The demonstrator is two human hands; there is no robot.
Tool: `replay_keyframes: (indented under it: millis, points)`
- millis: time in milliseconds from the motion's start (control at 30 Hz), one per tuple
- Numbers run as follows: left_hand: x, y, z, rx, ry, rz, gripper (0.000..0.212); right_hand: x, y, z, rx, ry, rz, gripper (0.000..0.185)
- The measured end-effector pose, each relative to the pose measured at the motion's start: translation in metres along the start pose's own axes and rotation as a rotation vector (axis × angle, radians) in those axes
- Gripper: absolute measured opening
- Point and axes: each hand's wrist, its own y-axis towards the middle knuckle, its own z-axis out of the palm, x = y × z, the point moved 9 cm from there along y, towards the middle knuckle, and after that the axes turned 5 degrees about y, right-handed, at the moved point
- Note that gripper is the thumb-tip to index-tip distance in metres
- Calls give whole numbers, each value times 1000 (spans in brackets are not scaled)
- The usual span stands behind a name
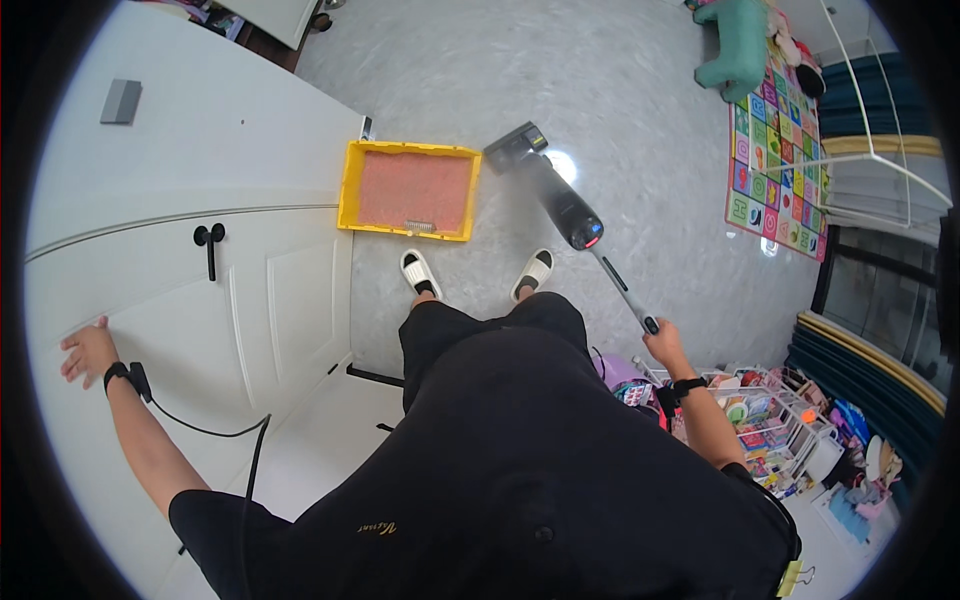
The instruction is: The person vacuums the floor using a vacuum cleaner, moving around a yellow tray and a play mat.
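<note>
My right hand is closed around the handle of a cordless stick floor cleaner, which slants away from me over the floor. Its wide head rests on the floor beside the right wall of a yellow plastic bin. Inside the bin lies a layer of pinkish-red material, with a small ridged object at the near side. On the far left, my left hand has its fingers spread in front of a white panelled door. Whether it touches the door, I cannot tell.
A black door handle juts out at left. Ahead right are a green animal-shaped stool, a colourful play mat and a white metal frame. White wire shelving with many small items stands close behind my right arm.
</note>
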Motion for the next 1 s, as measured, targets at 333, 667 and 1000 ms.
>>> replay_keyframes:
  millis: [333, 667, 1000]
  points:
    - [-3, -13, -15, 125, 67, 14, 110, -153, -165, 10, 54, 245, 543, 27]
    - [2, -18, -25, 174, 20, -17, 107, -246, -254, 74, -16, 360, 616, 13]
    - [-2, -19, -14, 162, -9, 9, 111, -249, -225, 97, 52, 400, 637, 17]
